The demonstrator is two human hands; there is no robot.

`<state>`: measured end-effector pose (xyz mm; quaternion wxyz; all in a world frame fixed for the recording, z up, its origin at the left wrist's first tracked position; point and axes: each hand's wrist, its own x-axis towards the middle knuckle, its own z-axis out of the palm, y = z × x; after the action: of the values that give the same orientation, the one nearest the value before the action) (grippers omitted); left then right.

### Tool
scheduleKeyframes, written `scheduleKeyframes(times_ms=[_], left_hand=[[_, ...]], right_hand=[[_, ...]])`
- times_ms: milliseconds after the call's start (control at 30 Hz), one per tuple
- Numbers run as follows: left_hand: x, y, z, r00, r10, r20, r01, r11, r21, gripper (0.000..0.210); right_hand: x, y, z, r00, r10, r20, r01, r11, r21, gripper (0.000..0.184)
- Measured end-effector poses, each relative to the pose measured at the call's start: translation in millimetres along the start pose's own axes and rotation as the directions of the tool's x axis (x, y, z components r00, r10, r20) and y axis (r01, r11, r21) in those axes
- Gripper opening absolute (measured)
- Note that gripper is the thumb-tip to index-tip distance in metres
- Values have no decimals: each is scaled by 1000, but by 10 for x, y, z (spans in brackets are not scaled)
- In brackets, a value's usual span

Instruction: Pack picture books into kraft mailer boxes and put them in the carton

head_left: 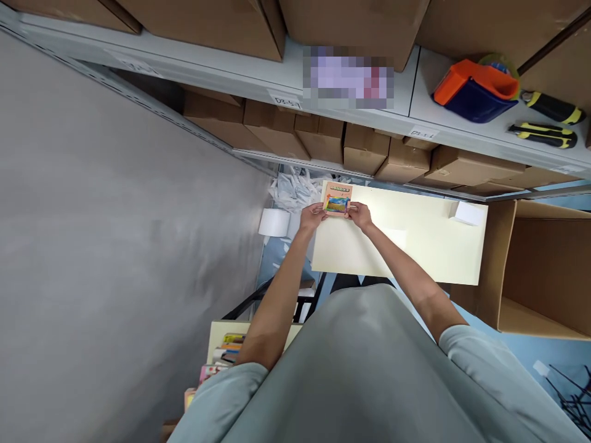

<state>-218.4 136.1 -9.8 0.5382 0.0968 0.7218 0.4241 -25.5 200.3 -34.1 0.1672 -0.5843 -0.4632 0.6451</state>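
A small orange booklet (338, 199) with a colourful picture on its cover is held by its two lower corners. My left hand (313, 216) pinches the left side and my right hand (359, 215) pinches the right, thumbs and fingers closed on the edges. It is over the left end of a cream tabletop (434, 246); whether it touches the surface I cannot tell. Toward the right end of that table lies a small white box or stack (467, 213).
An open cardboard box (508, 264) stands right of the table. Above are shelves with cartons (364, 147), an orange-and-blue tape dispenser (475, 92) and a black-yellow utility knife (545, 135). A grey wall (138, 215) borders the left, with crumpled white plastic (295, 189) nearby. Books (228, 347) lie lower left.
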Motion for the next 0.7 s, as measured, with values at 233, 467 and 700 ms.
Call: scheduleKeyframes(times_ms=[233,467,700], left_hand=[[321,-350,64,999,21,-40,-21,1000,10,27],[223,-490,-63,992,124,-22,-122,989,85,30],[-157,-683,-261,970,243,11,-239,942,235,24]], right_hand=[[100,87,39,990,103,-93,-102,995,9,35],[-67,95,-192,995,76,-71,-78,996,-31,21],[-668,372,-948,977,6,-215,-21,997,-68,27]])
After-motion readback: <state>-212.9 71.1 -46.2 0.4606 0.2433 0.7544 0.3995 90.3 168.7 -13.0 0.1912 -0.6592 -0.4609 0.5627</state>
